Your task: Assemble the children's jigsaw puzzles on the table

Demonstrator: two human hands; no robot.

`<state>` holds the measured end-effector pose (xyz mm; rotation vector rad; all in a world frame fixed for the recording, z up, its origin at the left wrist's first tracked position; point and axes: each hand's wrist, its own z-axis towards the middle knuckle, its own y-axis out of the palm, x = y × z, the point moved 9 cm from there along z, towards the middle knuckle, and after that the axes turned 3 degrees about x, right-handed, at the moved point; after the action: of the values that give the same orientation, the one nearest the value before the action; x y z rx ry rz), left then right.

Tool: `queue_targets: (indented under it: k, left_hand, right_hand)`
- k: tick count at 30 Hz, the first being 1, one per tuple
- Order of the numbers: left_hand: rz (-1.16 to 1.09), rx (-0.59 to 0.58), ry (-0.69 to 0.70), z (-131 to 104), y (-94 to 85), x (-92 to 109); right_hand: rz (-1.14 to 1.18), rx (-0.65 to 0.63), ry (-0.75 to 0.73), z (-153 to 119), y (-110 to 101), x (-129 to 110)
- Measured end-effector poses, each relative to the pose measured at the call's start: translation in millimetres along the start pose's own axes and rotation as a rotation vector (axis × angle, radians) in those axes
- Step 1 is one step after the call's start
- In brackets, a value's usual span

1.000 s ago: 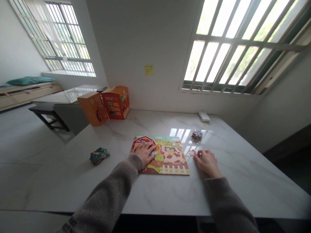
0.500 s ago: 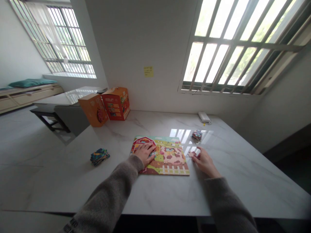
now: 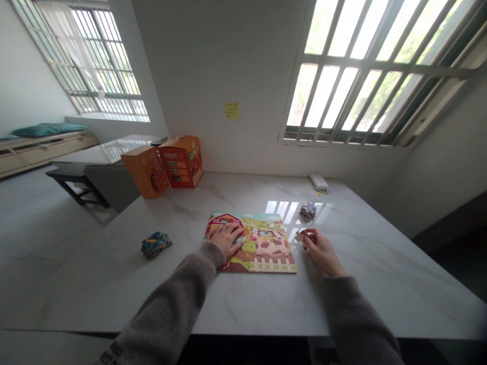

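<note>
A farm-scene jigsaw puzzle [image 3: 266, 258] lies on the marble-patterned table, showing a red barn at its left and a pink-and-brown cow at its right. A gap in the cow's upper body shows a different picture beneath. My left hand [image 3: 228, 240] rests flat on the puzzle's left half, fingers spread, covering part of the barn. Just right of the puzzle, my right hand [image 3: 320, 248] pinches a small puzzle piece [image 3: 300, 237] between thumb and fingers. Part of that piece is hidden by the fingers.
One stack of puzzle pieces [image 3: 155, 245] stands to the left, another stack [image 3: 308, 210] behind my right hand. Two orange boxes [image 3: 181, 161] stand at the back left. A white power strip [image 3: 318, 182] with a cord lies near the wall. The table's front edge runs below my forearms.
My right hand has turned the puzzle piece and drawn its fingers closer around it, lifting it slightly. My left hand has stayed in place on the puzzle.
</note>
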<state>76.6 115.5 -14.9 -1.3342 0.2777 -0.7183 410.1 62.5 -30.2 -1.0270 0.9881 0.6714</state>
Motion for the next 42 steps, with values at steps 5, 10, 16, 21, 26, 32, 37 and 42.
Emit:
queue_targets:
  k: [5, 10, 16, 21, 26, 32, 37, 42]
  left_hand:
    - [-0.004, 0.005, 0.0, 0, -0.1, 2]
    - [-0.069, 0.055, 0.02, 2, -7.9, 2]
    - [-0.222, 0.211, 0.036, 4, -31.4, -1]
    - [-0.299, 0.136, 0.129, 9, -20.9, 29]
    - [-0.247, 0.104, 0.182, 17, -8.5, 55]
    - [-0.139, 0.059, 0.185, 17, -3.9, 61]
    - [-0.127, 0.046, 0.175, 16, -0.3, 61]
    - [-0.087, 0.031, 0.176, 15, 4.6, 60]
  right_hand:
    - [0.091, -0.124, -0.071, -4, 29, -34]
    - [0.04, -0.215, -0.104, -3, 67, -49]
    - [-0.065, -0.287, -0.151, 4, 100, -60]
    - [-0.155, -0.275, -0.189, 10, 117, -69]
    - [-0.228, -0.227, -0.265, 12, 121, -73]
    - [-0.32, -0.22, -0.349, 3, 122, -74]
    - [-0.455, -0.231, -0.42, -4, 125, -78]
    - [-0.404, -0.192, -0.476, 3, 102, -78]
